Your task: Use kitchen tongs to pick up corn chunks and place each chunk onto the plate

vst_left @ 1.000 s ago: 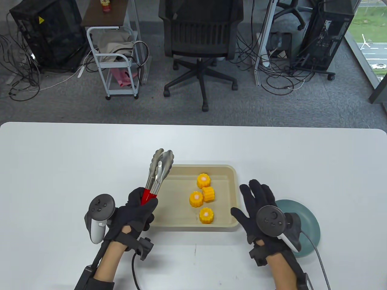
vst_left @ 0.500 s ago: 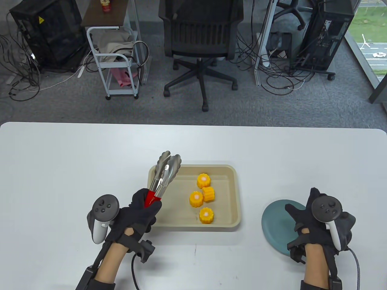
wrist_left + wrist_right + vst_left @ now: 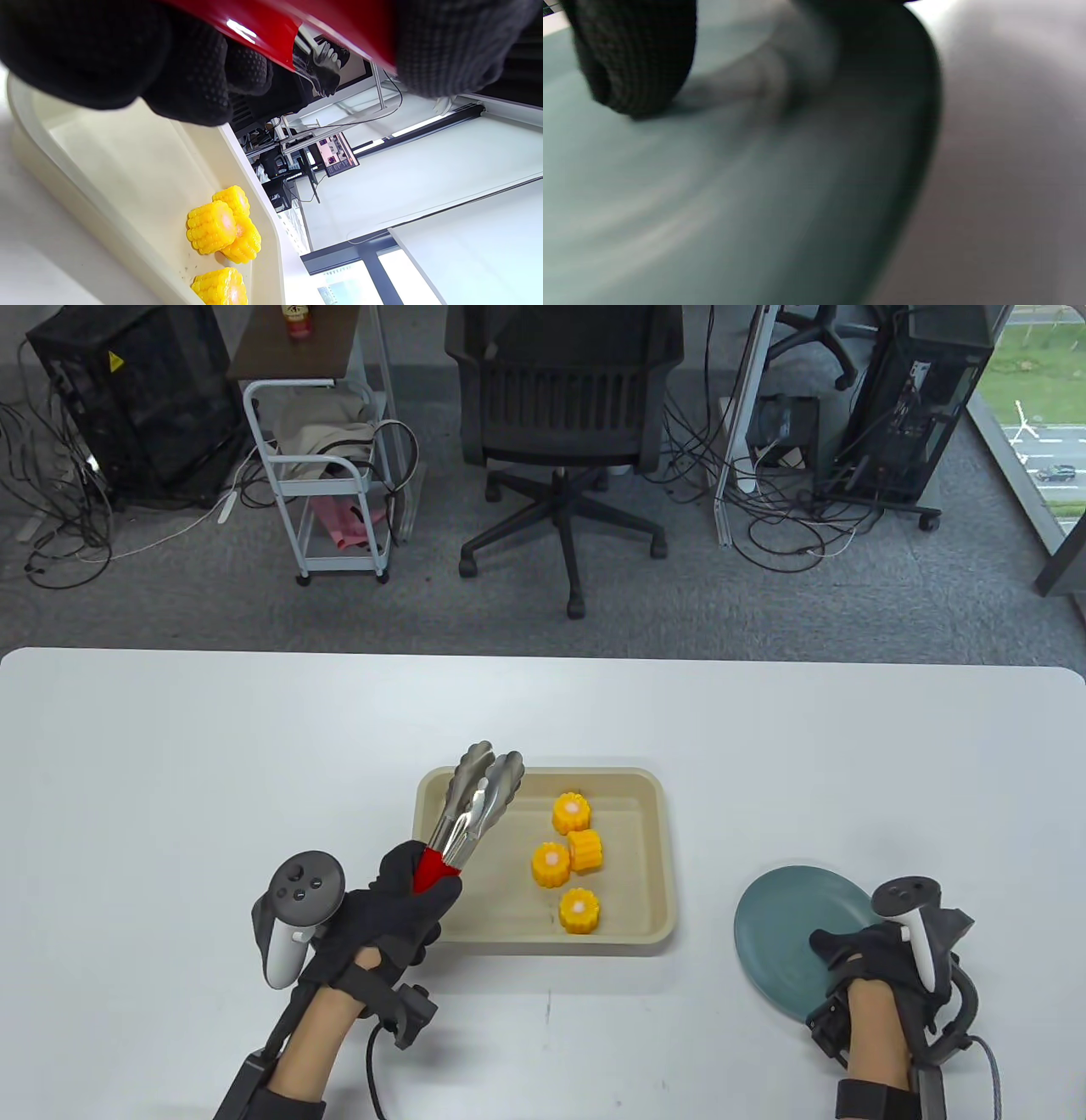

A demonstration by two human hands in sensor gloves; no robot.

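Several yellow corn chunks (image 3: 579, 910) lie in the right half of a beige tray (image 3: 450, 937); the left wrist view shows the corn chunks (image 3: 212, 226) in the tray (image 3: 118, 169) too. My left hand (image 3: 407, 891) grips the red handle of the steel tongs (image 3: 479, 797). Their tips are almost together and hover over the tray's far left part, holding nothing. The teal plate (image 3: 780, 916) sits to the right of the tray. My right hand (image 3: 857, 954) holds the plate at its near right rim, thumb on top of the plate (image 3: 670, 203).
The white table (image 3: 212, 772) carries only the tray and plate. Behind the table's far edge stand an office chair (image 3: 560, 415), a small cart (image 3: 327, 475) and computer towers with cables on the floor.
My right hand moved from beside the tray's right edge to the plate's near right rim and took hold of it. The left hand shifted the tongs slightly right and down over the tray.
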